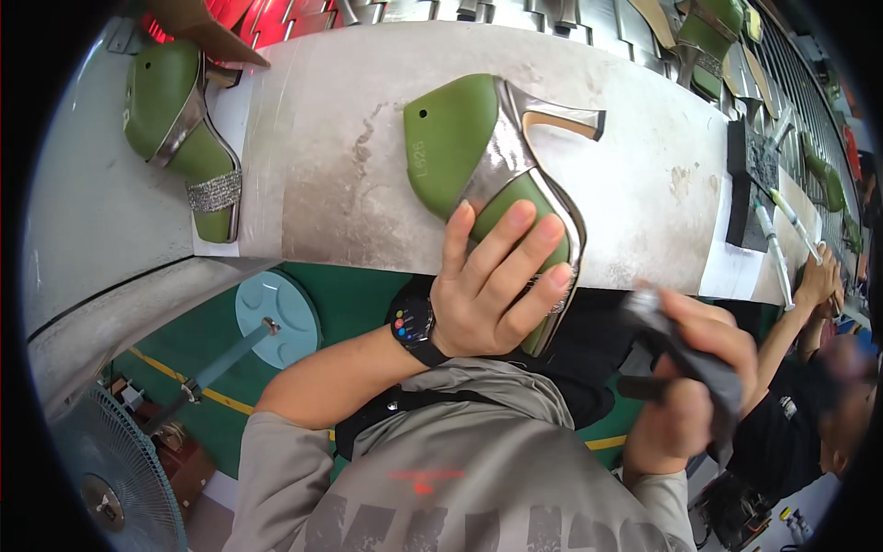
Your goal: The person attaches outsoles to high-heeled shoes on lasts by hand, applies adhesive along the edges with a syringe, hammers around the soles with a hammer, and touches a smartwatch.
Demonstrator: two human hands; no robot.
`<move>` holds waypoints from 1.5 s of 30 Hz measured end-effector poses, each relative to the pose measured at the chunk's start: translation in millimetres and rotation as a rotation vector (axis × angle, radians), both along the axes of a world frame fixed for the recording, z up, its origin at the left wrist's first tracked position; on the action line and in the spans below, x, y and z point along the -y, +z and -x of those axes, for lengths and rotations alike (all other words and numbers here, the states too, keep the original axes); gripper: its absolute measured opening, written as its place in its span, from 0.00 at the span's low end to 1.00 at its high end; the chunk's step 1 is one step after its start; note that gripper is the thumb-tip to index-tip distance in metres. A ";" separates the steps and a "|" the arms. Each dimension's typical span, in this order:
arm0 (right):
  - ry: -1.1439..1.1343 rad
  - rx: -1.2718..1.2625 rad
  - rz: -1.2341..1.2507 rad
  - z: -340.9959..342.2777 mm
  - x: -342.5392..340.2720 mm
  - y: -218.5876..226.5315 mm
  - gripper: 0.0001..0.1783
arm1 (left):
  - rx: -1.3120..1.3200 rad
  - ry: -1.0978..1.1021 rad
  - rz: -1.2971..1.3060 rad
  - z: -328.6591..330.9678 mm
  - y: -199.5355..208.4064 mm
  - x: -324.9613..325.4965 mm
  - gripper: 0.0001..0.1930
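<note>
A silver high-heeled sandal (510, 138) on a green shoe last lies on its side on the worktable, its toe reaching past the near edge. My left hand (497, 294) is laid across its front part, fingers spread over the last and the strap and holding it; the thumb is hidden. A glittery band shows partly under those fingers. To the right of the shoe, my right hand (699, 368) is closed round a dark grey cloth (704, 363), raised near the table's edge and apart from the shoe. Motion blurs this hand and the cloth.
A matching sandal on a last (175, 138) stands at the far left. Past the table runs a metal slat conveyor (414, 11) with more shoes. At right are a black block (743, 184), syringes (773, 248) and a co-worker's hands (819, 281). A fan (110, 497) stands lower left.
</note>
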State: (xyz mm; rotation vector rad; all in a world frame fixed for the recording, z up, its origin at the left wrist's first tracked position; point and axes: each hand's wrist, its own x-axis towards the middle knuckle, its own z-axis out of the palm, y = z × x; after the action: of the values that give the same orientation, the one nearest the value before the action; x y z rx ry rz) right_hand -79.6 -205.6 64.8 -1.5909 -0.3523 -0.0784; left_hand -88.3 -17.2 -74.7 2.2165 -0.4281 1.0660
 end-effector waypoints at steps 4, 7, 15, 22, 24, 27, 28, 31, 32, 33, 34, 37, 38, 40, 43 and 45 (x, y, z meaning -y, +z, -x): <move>0.194 -0.047 0.208 -12.8 0.1 -23.4 0.18 | 0.003 -0.012 -0.002 -3.1 -0.9 -3.1 0.18; 0.231 -0.150 0.165 -20.4 6.6 -21.5 0.18 | -0.036 -0.009 -0.015 1.7 -1.4 -4.8 0.20; 0.315 -0.360 0.058 -59.7 11.4 -10.4 0.17 | -0.016 -0.011 -0.011 -0.5 -10.3 4.1 0.22; 0.478 -0.772 0.123 -127.6 -1.8 8.9 0.16 | -0.014 0.050 0.002 4.3 -15.2 9.4 0.22; 0.439 -0.839 0.140 -142.0 -19.5 11.4 0.17 | 0.033 0.084 -0.041 2.8 -19.4 7.8 0.21; 0.323 -0.807 0.411 -151.9 -41.4 25.1 0.26 | -0.017 -0.040 0.063 1.1 -7.2 10.5 0.21; 0.278 -0.727 0.441 -146.8 -45.5 22.6 0.27 | -0.008 -0.056 0.058 -0.2 -7.2 9.0 0.21; 0.336 -0.649 0.548 -154.1 -55.2 24.8 0.27 | -0.030 -0.068 0.005 3.4 -8.4 6.7 0.23; 0.346 -0.628 0.582 -156.7 -59.9 24.5 0.27 | -0.034 -0.057 -0.005 4.7 -7.7 5.1 0.23; 0.313 -0.649 0.527 -154.2 -62.7 21.1 0.28 | -0.043 -0.053 0.003 4.5 -7.5 5.8 0.22; 0.311 -0.659 0.476 -151.1 -62.9 19.5 0.28 | -0.050 -0.049 0.010 4.0 -6.7 5.4 0.22; 0.290 -0.545 0.361 -142.4 -55.4 9.0 0.23 | -0.097 -0.058 -0.002 0.9 -0.6 2.3 0.22; 0.235 -0.498 0.211 -135.4 -53.4 0.3 0.20 | -0.123 -0.060 -0.012 1.3 3.1 -0.9 0.22; 0.152 -0.252 0.121 -128.2 -39.3 -10.5 0.18 | -0.224 -0.186 -0.130 -5.5 26.4 -23.5 0.21; 0.107 -0.173 0.018 -123.5 -27.7 -13.4 0.15 | -0.364 -0.334 -0.230 -22.3 47.9 -70.7 0.39; 0.112 -0.267 -0.003 -122.0 -22.6 -9.7 0.15 | -0.498 -0.339 -0.232 -47.0 67.7 -88.5 0.55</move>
State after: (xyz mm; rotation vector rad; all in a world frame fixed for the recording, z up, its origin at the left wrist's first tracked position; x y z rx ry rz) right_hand 42.4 -183.0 55.1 -1.5528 -0.2315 0.2184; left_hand -41.2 71.3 -7.0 2.3924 -0.6939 0.2817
